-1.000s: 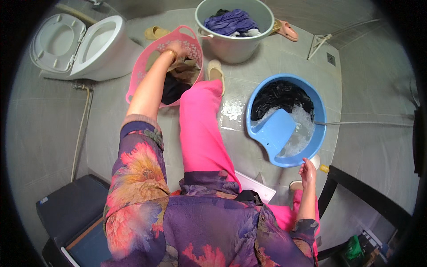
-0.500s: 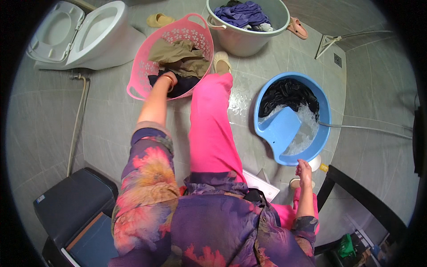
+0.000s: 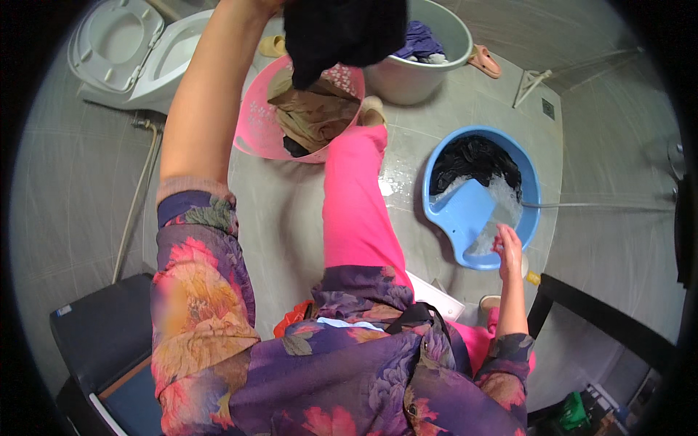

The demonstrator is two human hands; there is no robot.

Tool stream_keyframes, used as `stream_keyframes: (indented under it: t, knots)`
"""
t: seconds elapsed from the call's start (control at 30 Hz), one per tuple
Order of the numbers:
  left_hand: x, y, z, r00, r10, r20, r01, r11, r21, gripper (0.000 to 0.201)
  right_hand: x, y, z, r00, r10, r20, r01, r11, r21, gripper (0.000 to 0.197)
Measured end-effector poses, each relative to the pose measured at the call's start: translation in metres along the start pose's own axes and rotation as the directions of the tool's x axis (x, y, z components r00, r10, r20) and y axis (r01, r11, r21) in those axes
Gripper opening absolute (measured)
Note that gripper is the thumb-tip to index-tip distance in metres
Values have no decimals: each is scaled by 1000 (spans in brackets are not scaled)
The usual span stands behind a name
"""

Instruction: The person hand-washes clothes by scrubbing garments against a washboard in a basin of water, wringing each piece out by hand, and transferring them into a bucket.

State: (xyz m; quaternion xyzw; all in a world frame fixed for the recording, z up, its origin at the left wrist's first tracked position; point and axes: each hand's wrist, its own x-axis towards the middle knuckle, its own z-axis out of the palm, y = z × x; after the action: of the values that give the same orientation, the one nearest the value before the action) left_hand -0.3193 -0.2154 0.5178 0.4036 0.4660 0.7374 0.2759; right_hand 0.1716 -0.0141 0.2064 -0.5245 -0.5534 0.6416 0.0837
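Note:
A piece of black clothing [image 3: 345, 40] hangs from my raised left hand [image 3: 266, 4], whose fingers are mostly cut off by the top edge of the picture. Below it stands a pink laundry basket [image 3: 256, 120] with olive-brown clothes [image 3: 316, 112] and a bit of black cloth inside. My right hand [image 3: 509, 247] hovers with loosely bent fingers by the near right rim of a blue washbasin [image 3: 531, 182], nothing in it. Foamy water and wet black clothes [image 3: 476, 156] lie in the basin, which has a built-in washboard [image 3: 464, 209].
A large pale bucket [image 3: 414, 83] with purple clothes stands at the far side. The toilet [image 3: 156, 80] is at the far left, a dark bin [image 3: 102, 320] at the near left. A hose [image 3: 592, 206] runs from the right wall into the basin. Slippers lie near the bucket.
My left hand has come up out of the pink basket, lifting the black clothing high. The basket appears shifted right in the view. My right hand stays near the basin, slightly higher.

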Motion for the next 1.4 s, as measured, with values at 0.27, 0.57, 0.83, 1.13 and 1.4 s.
stream_keyframes:
  t: [0.27,0.57,0.83,1.13,1.4]
  knots:
    - [36,-4,165,909,-37,416,102,986,-134,21,-13,-87,9,948,-314,-44,315,949,17,49]
    - [9,-77,259,862,-303,406,358,931,-66,21,-25,-139,2,864,-503,-1,354,606,712,55]
    - [24,-153,197,870,-485,90,429,834,348,29,-53,-103,-114,885,-239,-400,438,716,543,12]
    - [0,-188,210,802,-596,28,516,716,469,24,-57,-107,-138,771,-287,-569,611,586,532,22]
    - [-44,-225,237,661,-646,381,502,759,415,42,-15,-76,-137,755,-363,-546,470,880,65,40]
